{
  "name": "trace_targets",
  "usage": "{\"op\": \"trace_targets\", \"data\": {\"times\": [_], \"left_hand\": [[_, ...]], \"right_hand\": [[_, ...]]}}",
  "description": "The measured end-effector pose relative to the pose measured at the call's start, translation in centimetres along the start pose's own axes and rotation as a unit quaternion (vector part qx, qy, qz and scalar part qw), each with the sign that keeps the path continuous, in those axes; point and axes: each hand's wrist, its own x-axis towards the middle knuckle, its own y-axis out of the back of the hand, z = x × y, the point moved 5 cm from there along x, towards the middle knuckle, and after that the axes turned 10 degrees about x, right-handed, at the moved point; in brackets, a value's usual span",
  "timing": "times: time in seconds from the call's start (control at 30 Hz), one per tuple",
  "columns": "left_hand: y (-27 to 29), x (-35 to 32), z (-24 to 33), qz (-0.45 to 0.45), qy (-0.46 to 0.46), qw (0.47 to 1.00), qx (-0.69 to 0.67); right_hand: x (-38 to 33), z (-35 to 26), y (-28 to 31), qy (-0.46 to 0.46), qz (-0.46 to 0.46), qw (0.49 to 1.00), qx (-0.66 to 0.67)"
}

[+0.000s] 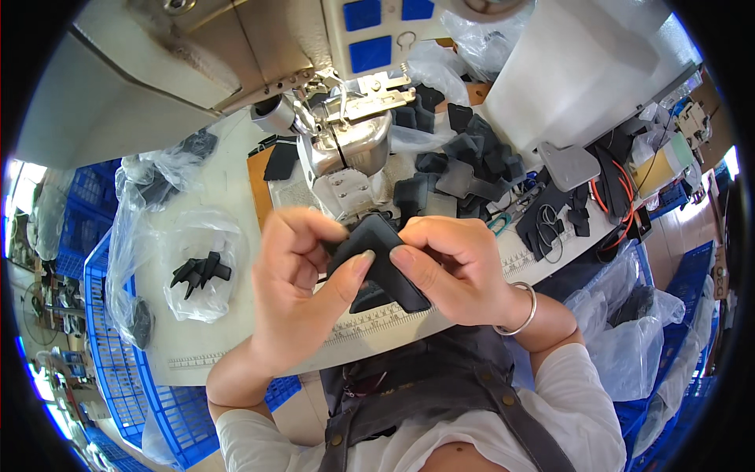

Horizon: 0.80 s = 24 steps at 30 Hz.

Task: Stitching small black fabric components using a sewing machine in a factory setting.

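Centrally, left hand [303,271] and right hand [454,267] both pinch a black piece [384,250] lying between them. Its visible long axis slants down and rightward, neither hand nearer.

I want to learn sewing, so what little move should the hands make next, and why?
Perhaps ease the black piece toward the sewing machine: the left hand and right hand both pinch it, in front of the machine.

Scene is bright and fairly even, with blown-out white patches at both side rims, glare on metal machine part [354,141] and plastic bag [629,350], black fisheye border, worktable [189,338] edge bowed, left hand [295,291] slightly blurred, held black piece [378,234] low-detail.
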Motion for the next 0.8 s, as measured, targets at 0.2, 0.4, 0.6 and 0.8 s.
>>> {"op": "trace_targets", "data": {"times": [0.2,0.4,0.6,0.8], "left_hand": [[0.2,0.3,0.3,-0.098,0.036,0.994,0.012],[0.7,0.4,0.3,-0.082,0.022,0.995,0.058],[2.1,3.5,1.2,-0.096,0.050,0.992,0.058],[4.6,7.2,1.9,-0.119,0.105,0.986,0.059]], "right_hand": [[0.0,-1.2,-0.1,0.086,-0.042,0.992,-0.086],[0.5,-1.2,-0.3,0.088,-0.046,0.990,-0.098],[2.5,0.1,-0.7,-0.059,-0.022,0.998,0.015],[5.7,0.3,-1.9,-0.106,0.013,0.987,0.120]]}}
